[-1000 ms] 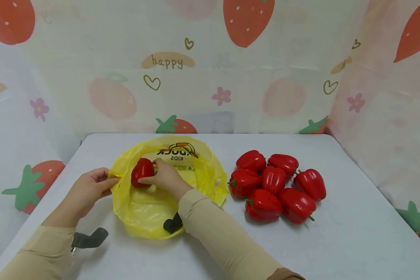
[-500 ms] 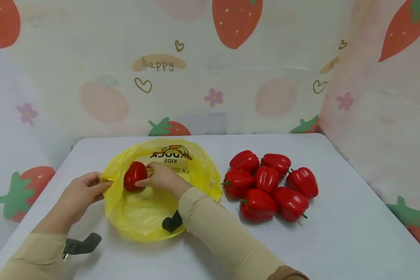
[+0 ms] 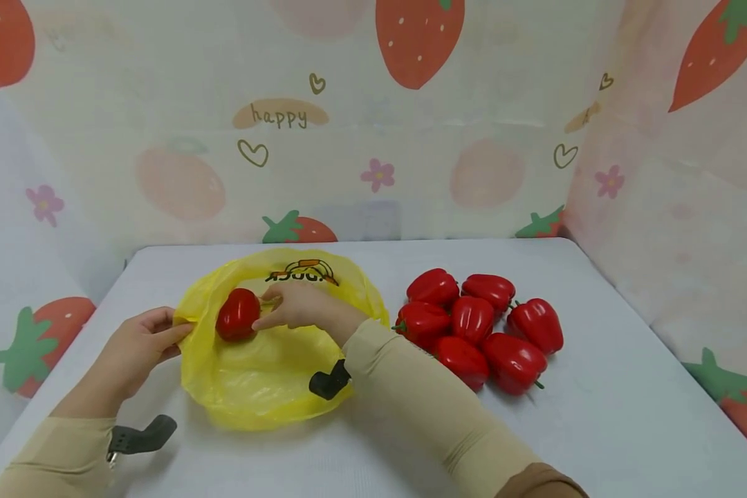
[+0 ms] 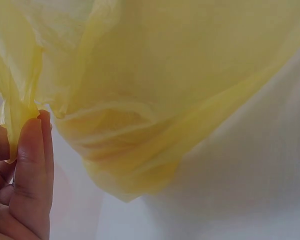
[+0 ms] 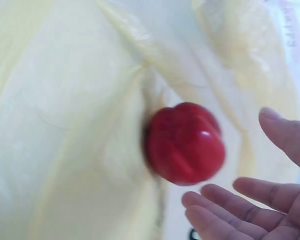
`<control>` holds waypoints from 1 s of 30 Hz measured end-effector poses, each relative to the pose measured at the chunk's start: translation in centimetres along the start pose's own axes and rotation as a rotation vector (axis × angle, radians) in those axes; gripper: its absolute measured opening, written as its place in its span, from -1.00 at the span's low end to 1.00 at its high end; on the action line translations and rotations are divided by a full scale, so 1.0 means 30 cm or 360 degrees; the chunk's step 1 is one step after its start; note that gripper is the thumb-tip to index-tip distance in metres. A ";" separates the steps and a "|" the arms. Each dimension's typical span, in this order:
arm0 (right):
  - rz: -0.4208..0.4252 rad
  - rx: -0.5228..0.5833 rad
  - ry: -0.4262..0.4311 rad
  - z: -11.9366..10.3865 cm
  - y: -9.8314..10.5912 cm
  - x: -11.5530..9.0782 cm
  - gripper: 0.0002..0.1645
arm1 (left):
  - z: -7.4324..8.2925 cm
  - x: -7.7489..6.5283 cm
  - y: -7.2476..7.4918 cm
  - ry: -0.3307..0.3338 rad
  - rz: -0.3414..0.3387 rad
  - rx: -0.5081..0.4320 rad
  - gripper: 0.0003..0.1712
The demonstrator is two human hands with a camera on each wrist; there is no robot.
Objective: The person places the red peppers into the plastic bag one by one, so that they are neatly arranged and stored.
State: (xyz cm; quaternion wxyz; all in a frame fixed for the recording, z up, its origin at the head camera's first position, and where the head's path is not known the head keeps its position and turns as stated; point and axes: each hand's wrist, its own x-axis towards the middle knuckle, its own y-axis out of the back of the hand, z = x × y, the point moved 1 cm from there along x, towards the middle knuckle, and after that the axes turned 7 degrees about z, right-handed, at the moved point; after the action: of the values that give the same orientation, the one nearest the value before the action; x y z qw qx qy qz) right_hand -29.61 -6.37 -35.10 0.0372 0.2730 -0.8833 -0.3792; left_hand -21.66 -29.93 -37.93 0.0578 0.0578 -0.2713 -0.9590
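My left hand (image 3: 138, 351) pinches the left rim of a yellow plastic bag (image 3: 258, 413), which lies wide-mouthed on the table. The left wrist view shows finger and thumb gripping a fold of the bag (image 4: 140, 135). Inside the bag, toward its left side, is a red bell pepper (image 3: 238, 316). My right hand (image 3: 301, 304) is in the bag just right of that pepper. From the right wrist, the fingers and thumb of my right hand (image 5: 275, 205) are spread, with a gap between them and the pepper (image 5: 185, 144).
Several red bell peppers (image 3: 472, 319) sit grouped on the white table (image 3: 622, 387), right of the bag. My right forearm partly covers the nearest ones. A strawberry-patterned cloth (image 3: 348, 159) stands behind the table. Dark wrist mounts (image 3: 143, 436) stick out near both forearms.
The right hand has let go of the pepper in the bag and drawn back slightly to the right. The left hand keeps its hold on the rim. The head view has shifted a little.
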 end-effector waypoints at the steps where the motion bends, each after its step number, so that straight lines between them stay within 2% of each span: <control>1: -0.0017 -0.0004 0.0012 -0.003 0.014 -0.008 -0.26 | -0.001 0.001 0.001 0.0002 0.0000 -0.0004 -0.41; 7: -0.0087 -0.0029 0.0112 -0.008 0.114 -0.056 -0.30 | 0.000 0.003 0.006 0.0000 0.0004 -0.0004 -0.42; 14: 0.0007 -0.0149 0.0256 0.000 0.229 -0.111 -0.33 | -0.005 0.005 0.010 0.0005 0.0019 -0.0007 -0.41; 23: 0.0072 0.0020 0.0210 0.049 0.357 -0.195 -0.35 | -0.008 0.004 0.007 0.0005 0.0015 -0.0011 -0.40; 30: 0.0172 -0.0026 0.0193 0.095 0.460 -0.237 -0.35 | -0.001 0.006 0.003 -0.0010 0.0018 -0.0010 -0.42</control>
State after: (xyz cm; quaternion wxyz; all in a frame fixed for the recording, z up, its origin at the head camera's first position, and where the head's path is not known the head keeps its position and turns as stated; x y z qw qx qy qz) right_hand -30.63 6.87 -26.59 0.1133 0.2470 -0.8898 -0.3666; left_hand -21.81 -30.06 -37.92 0.0627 0.0530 -0.2687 -0.9597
